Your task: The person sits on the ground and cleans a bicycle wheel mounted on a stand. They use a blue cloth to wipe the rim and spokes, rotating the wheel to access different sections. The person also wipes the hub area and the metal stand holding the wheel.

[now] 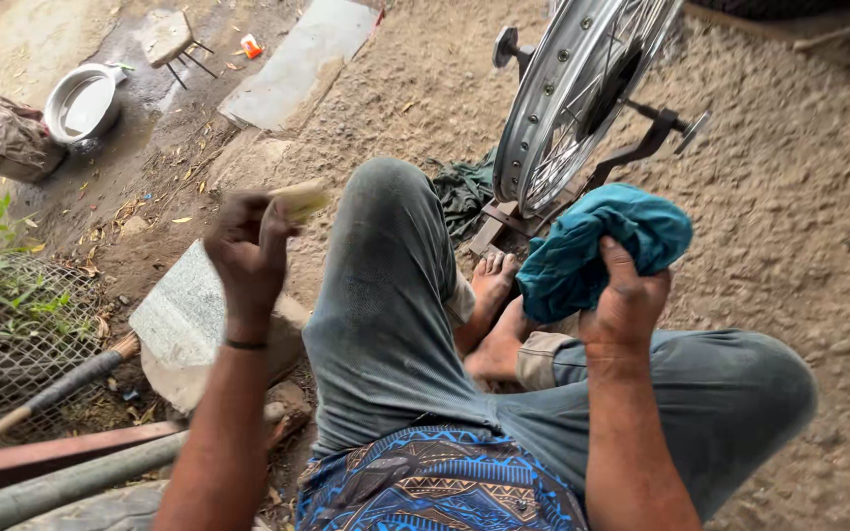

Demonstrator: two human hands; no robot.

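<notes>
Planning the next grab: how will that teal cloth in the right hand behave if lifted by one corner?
The teal cloth is bunched in soft folds under the right hand, so it probably hangs limp and unfurls. It looks light, and unlikely to slip from the fingers.

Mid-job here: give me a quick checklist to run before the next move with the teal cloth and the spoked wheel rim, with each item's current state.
1. Right hand grips the bunched teal cloth: ok.
2. Left hand holds a small pale yellowish block: ok; what it is, cannot tell.
3. Shiny spoked metal wheel rim sits upright in its dark stand: ok.
4. Cloth touching rim: not ok, apart.
5. Bare feet clear of the stand: not ok, right beside its base.
</notes>
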